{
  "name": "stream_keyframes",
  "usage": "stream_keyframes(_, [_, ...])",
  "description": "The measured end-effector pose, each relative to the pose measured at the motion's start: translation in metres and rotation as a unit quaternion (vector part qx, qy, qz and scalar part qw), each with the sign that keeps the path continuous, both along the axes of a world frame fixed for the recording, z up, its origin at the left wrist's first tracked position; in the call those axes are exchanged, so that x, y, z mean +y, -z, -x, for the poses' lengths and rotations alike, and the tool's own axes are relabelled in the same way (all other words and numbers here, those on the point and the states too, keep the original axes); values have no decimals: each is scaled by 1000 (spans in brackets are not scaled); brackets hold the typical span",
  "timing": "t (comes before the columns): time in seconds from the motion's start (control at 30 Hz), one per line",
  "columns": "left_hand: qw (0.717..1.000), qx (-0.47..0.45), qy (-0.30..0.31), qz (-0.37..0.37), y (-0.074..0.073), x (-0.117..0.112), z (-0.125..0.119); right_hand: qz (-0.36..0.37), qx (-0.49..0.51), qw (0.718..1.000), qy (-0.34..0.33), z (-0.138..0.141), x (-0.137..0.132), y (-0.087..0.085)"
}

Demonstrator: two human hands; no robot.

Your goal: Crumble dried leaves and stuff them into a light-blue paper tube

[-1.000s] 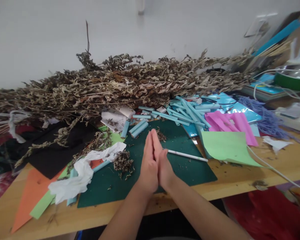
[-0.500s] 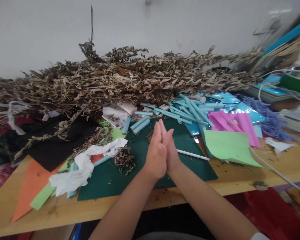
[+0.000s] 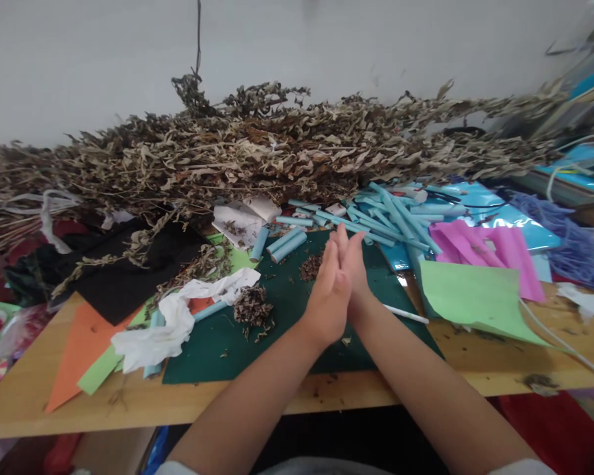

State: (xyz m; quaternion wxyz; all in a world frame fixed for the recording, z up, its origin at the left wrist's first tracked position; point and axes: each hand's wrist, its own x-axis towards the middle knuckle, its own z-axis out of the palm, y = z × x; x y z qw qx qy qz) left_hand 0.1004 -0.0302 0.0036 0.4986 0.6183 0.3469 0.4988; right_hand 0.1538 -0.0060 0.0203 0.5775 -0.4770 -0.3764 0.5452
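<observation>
My left hand [image 3: 329, 297] and my right hand [image 3: 355, 267] are pressed flat together, palm to palm, fingers stretched out and pointing away from me. They hover over a dark green cutting mat [image 3: 287, 343]. Whether anything lies between the palms is hidden. Crumbs of dried leaf [image 3: 309, 267] lie on the mat just left of the fingertips, and a bigger clump [image 3: 251, 307] sits further left. A thin white stick [image 3: 406, 315] lies on the mat right of my right wrist.
A long heap of dried leafy branches [image 3: 257, 152] runs along the wall. Several light-blue paper rolls [image 3: 376, 214], pink paper [image 3: 480, 247], a green sheet [image 3: 475, 297], crumpled white paper [image 3: 178, 323], orange paper [image 3: 79, 343] and black cloth [image 3: 129, 277] cover the wooden table [image 3: 499, 369].
The view has shifted, so everything sits further right and lower. My joined hands have moved slightly forward over the mat, the left palm sliding against the right.
</observation>
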Motion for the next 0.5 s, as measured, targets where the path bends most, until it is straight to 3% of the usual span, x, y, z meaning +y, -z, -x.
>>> stream_keyframes(0.27, [971,-125,19,201,-32,50,-17,-50,-14,999,-1,-15,54,5])
stream_keyframes(0.37, [958,-134,2,254,-33,60,-18,-77,-70,994,17,-21,65,18])
stream_keyframes(0.5, [961,-139,11,237,-25,68,-16,-153,-89,984,37,-27,75,35])
